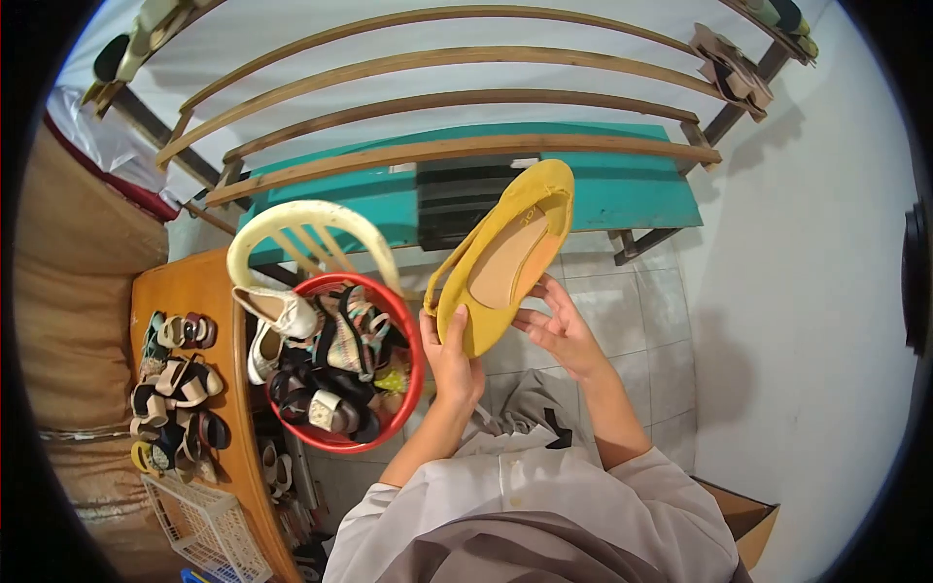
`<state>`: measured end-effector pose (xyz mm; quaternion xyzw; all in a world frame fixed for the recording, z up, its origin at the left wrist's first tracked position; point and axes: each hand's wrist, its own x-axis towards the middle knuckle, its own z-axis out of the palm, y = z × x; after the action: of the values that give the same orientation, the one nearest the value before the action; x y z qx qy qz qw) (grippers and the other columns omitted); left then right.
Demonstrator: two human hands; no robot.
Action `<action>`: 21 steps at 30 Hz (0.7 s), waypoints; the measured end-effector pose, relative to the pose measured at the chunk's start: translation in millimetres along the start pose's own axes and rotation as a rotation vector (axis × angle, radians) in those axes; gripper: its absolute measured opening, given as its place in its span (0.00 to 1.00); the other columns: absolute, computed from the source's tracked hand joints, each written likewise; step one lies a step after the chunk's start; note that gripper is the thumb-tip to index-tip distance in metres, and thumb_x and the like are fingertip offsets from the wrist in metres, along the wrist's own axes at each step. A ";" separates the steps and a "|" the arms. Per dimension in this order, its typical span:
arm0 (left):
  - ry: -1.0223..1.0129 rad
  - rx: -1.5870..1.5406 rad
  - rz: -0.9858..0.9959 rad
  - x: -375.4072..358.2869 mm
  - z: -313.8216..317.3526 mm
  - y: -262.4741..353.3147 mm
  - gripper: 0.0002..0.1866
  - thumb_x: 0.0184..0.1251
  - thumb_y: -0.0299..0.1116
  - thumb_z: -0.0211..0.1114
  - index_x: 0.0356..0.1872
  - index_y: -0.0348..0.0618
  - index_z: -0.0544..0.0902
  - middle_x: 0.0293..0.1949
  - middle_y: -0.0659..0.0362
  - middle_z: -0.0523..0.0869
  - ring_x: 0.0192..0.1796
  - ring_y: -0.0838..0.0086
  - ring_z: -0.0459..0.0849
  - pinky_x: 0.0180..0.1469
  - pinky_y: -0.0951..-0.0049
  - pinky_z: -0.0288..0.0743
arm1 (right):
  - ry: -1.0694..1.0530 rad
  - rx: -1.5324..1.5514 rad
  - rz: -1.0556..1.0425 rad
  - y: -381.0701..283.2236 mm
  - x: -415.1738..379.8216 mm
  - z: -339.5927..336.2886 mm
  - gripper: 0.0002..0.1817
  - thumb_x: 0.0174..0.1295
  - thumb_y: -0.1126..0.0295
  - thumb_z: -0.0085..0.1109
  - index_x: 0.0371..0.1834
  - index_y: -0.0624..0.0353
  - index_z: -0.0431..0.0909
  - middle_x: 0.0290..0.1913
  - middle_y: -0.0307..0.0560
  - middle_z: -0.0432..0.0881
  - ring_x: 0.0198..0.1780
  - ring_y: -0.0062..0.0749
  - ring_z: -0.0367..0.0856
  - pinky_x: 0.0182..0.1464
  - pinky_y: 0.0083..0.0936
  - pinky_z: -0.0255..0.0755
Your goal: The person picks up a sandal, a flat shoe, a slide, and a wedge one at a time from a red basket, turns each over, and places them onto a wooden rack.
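Observation:
A yellow flat shoe (520, 248) with a beige insole is held up in front of me, its opening facing me. Behind its left edge shows a second yellow edge (452, 267), perhaps the other shoe of a pair. My left hand (450, 364) grips the lower end, thumb on the upper and fingers partly hidden behind. Against the lower right side, the fingers of my right hand (564, 335) hold the shoe, with their tips partly hidden. To the left, a red basin (416, 389) full of mixed shoes rests on a cream plastic chair (326, 216).
Several sandals and shoes (180, 389) lie on a wooden table (185, 282) at left, near a white plastic basket (209, 530). Ahead stand a teal bench (612, 194) and wooden rack slats (457, 58). A white wall (797, 340) borders the right; a cardboard box (743, 520) sits low right.

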<state>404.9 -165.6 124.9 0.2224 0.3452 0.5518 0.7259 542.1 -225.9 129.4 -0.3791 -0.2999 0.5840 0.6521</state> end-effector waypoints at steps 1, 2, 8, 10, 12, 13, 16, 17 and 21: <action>0.005 0.002 -0.003 -3.2 12.6 -15.3 0.21 0.61 0.27 0.58 0.55 0.42 0.64 0.50 0.57 0.74 0.52 0.71 0.75 0.51 0.70 0.72 | 0.059 0.001 0.001 -7.1 -1.6 -10.0 0.44 0.52 0.71 0.64 0.67 0.56 0.43 0.57 0.47 0.59 0.61 0.38 0.65 0.58 0.33 0.64; 0.011 0.002 -0.006 -6.6 24.3 -30.7 0.22 0.61 0.28 0.59 0.56 0.43 0.64 0.50 0.57 0.74 0.52 0.71 0.75 0.50 0.70 0.73 | 0.118 0.004 -0.030 -10.4 -4.0 -22.2 0.43 0.52 0.71 0.64 0.66 0.56 0.43 0.57 0.46 0.59 0.60 0.37 0.65 0.58 0.33 0.64; -0.047 -0.054 -0.110 -30.0 86.7 -108.7 0.20 0.61 0.28 0.58 0.54 0.46 0.64 0.48 0.58 0.73 0.51 0.73 0.74 0.52 0.71 0.70 | 0.336 -0.115 0.162 -43.5 -13.4 -86.2 0.31 0.54 0.69 0.62 0.59 0.61 0.59 0.54 0.44 0.67 0.56 0.28 0.67 0.55 0.24 0.64; -0.134 0.002 -0.108 -31.6 99.0 -121.0 0.18 0.62 0.28 0.58 0.52 0.46 0.64 0.48 0.59 0.73 0.51 0.74 0.73 0.52 0.72 0.69 | 0.362 -0.112 0.130 -56.5 -20.0 -103.2 0.27 0.55 0.67 0.61 0.56 0.62 0.63 0.52 0.43 0.70 0.54 0.27 0.69 0.54 0.23 0.64; -0.239 0.185 -0.107 -27.9 109.9 -121.3 0.19 0.60 0.28 0.60 0.49 0.46 0.64 0.47 0.60 0.72 0.51 0.76 0.72 0.52 0.73 0.68 | 0.375 -0.063 0.116 -71.0 -22.7 -117.6 0.26 0.55 0.67 0.61 0.55 0.62 0.65 0.51 0.42 0.72 0.53 0.27 0.70 0.55 0.23 0.63; -0.310 0.282 -0.106 -24.8 115.5 -118.0 0.20 0.59 0.27 0.61 0.49 0.46 0.64 0.47 0.60 0.71 0.50 0.76 0.72 0.52 0.73 0.68 | 0.376 -0.015 0.122 -78.8 -22.9 -123.1 0.26 0.55 0.67 0.61 0.55 0.62 0.65 0.51 0.42 0.73 0.53 0.27 0.70 0.55 0.23 0.63; -0.456 0.450 -0.060 -5.8 123.0 -119.8 0.23 0.56 0.27 0.65 0.50 0.43 0.63 0.44 0.57 0.73 0.46 0.75 0.74 0.47 0.75 0.71 | 0.390 0.005 0.158 -98.1 -17.1 -141.7 0.26 0.54 0.67 0.60 0.56 0.62 0.65 0.51 0.43 0.73 0.53 0.28 0.71 0.56 0.24 0.62; -0.483 0.474 -0.069 1.9 125.2 -121.4 0.23 0.56 0.27 0.65 0.50 0.42 0.63 0.44 0.56 0.73 0.46 0.76 0.75 0.46 0.75 0.72 | 0.398 -0.011 0.175 -104.0 -13.7 -147.9 0.27 0.53 0.68 0.60 0.56 0.62 0.65 0.51 0.43 0.73 0.53 0.28 0.71 0.56 0.24 0.62; -0.640 0.679 -0.097 32.4 149.3 -116.2 0.29 0.53 0.29 0.67 0.55 0.39 0.63 0.40 0.54 0.75 0.41 0.75 0.78 0.43 0.75 0.73 | 0.316 -0.132 0.154 -130.5 8.6 -168.4 0.29 0.51 0.69 0.60 0.58 0.62 0.63 0.50 0.44 0.73 0.53 0.29 0.72 0.53 0.24 0.66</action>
<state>596.6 -160.0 133.7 0.5898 0.2750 0.2766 0.7071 753.5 -245.6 149.5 -0.5298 -0.2013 0.5444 0.6184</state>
